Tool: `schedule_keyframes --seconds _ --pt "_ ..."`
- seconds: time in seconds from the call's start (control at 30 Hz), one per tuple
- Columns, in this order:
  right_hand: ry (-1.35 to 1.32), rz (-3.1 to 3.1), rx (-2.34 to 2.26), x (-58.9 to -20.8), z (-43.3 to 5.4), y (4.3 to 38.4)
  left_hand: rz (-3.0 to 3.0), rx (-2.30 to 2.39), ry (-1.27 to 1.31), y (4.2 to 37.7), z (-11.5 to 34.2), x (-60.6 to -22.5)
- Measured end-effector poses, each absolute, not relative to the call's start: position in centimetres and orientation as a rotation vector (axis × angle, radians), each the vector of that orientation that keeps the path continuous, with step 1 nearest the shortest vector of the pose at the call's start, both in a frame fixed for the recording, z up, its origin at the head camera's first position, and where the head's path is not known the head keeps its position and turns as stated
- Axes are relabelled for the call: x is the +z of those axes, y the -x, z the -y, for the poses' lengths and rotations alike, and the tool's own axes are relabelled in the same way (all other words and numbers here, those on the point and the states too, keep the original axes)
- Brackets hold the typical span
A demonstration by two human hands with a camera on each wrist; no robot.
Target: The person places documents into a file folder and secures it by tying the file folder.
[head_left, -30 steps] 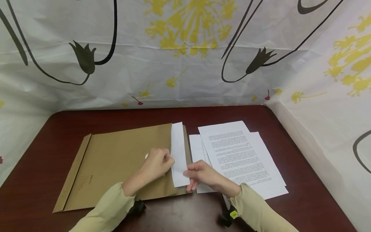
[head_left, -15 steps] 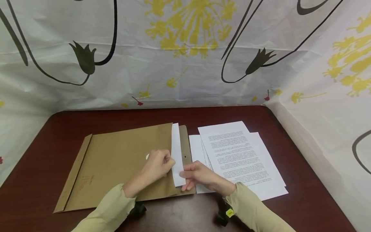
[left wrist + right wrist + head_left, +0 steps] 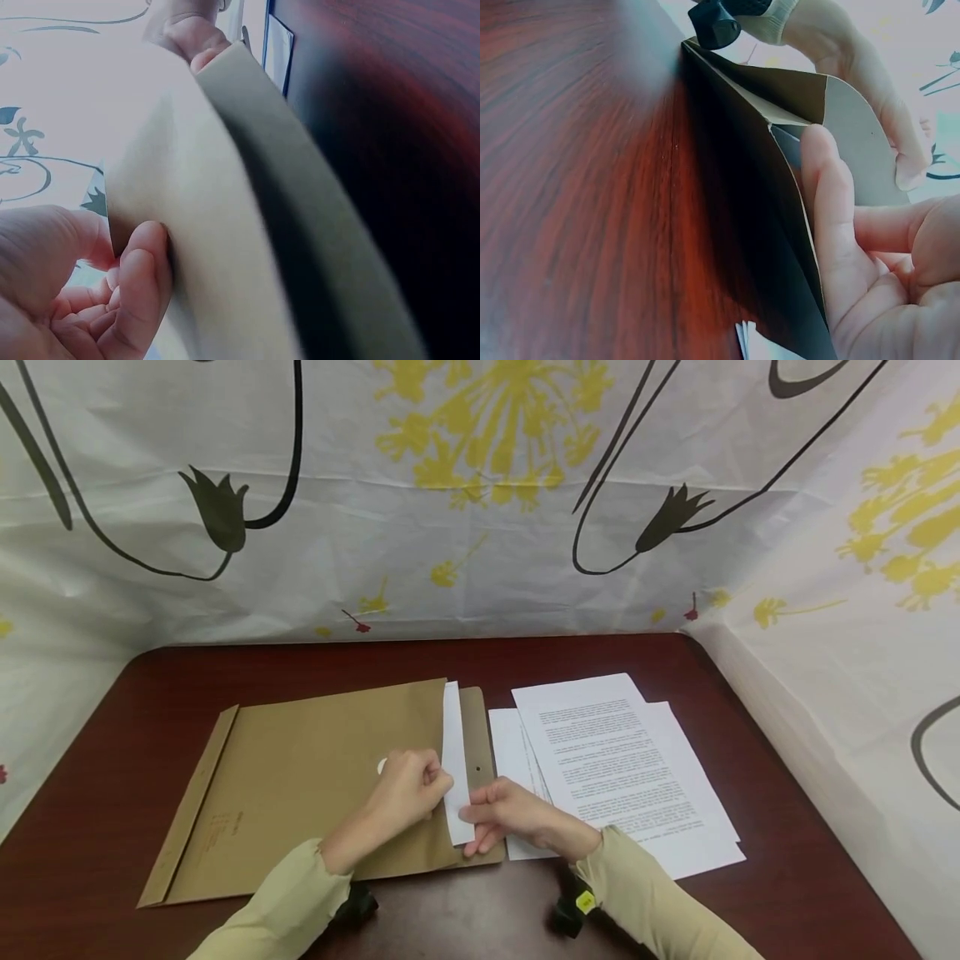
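A large brown paper envelope (image 3: 315,735) lies flat, its mouth facing right. From that mouth sticks a narrow strip of white paper (image 3: 453,743), the rest of it hidden inside. My left hand (image 3: 408,781) pinches the edge of the envelope's upper layer; in the left wrist view the thumb and finger of the left hand (image 3: 97,292) hold this layer raised off the lower one. At the near end of the strip, my right hand (image 3: 517,814) grips the paper between thumb and fingers. The right wrist view shows the right hand (image 3: 889,277) at the gaping mouth.
Several printed sheets (image 3: 615,760) lie overlapping to the right of the envelope. The dark red wooden table (image 3: 480,910) ends at a patterned white cloth (image 3: 480,568) behind and at the sides. The envelope's flap (image 3: 477,735) extends under the right hand.
My right hand has moved left with the white paper, which has slid further into the envelope, so a narrower strip shows. The left hand has stayed nearly still.
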State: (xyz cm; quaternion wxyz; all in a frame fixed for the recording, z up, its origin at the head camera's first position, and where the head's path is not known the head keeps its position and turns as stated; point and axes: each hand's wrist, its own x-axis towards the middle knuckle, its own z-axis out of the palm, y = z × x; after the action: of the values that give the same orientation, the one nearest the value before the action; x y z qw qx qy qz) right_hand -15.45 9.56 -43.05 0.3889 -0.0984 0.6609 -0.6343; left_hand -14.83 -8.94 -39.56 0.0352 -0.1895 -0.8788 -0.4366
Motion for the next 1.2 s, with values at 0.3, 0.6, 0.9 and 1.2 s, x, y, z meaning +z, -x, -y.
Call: schedule_keyframes --seconds 0.3,0.6,0.9,1.2 --pt "0.213 -1.699 -1.636 -43.6 -8.8 15.8 2.693 -1.335 0.535 14.7 8.7 -39.9" --pt "0.035 -1.659 -1.799 -43.9 -9.6 14.4 2.658 -1.285 0.489 15.1 8.6 -39.9" --pt "0.014 -1.686 -1.874 -43.7 -9.6 12.6 2.641 -1.305 0.477 15.1 8.5 -39.8" --pt "0.245 -1.894 -1.562 -43.6 -8.7 13.4 2.622 -1.283 0.495 14.8 8.4 -40.7"
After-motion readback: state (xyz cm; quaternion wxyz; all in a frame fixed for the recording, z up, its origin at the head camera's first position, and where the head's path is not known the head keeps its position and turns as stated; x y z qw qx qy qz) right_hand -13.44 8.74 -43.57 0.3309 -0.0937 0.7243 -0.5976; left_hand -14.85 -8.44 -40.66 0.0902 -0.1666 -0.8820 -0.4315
